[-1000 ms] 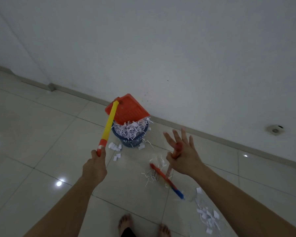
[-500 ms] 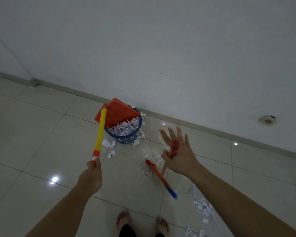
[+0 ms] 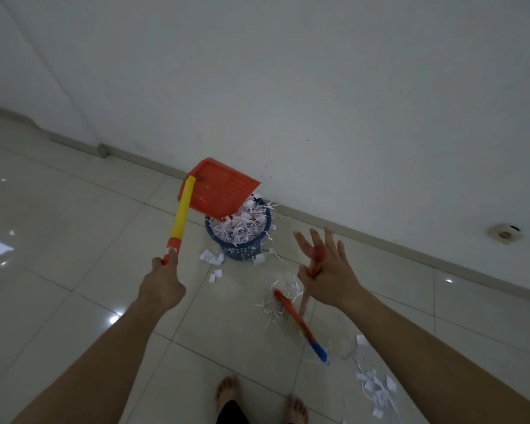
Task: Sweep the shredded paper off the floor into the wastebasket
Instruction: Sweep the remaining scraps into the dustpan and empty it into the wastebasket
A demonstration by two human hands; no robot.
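Head view: the left hand (image 3: 162, 286) grips the yellow-and-red handle of the orange plastic dustpan (image 3: 219, 191), tipped over the small blue plastic wastebasket (image 3: 242, 244). The basket is heaped above its rim, so more white shredded paper (image 3: 280, 296) tipped in would likely spill back onto the tiled floor (image 3: 58, 240). That loose pile lies just below the right hand (image 3: 326, 276), whose fingers splay wide while its thumb side holds the red-and-blue broom (image 3: 300, 322).

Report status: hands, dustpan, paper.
Left hand grips dustpan tipped over wastebasket. Right hand holds broom, fingers splayed. Shredded paper remains on floor.
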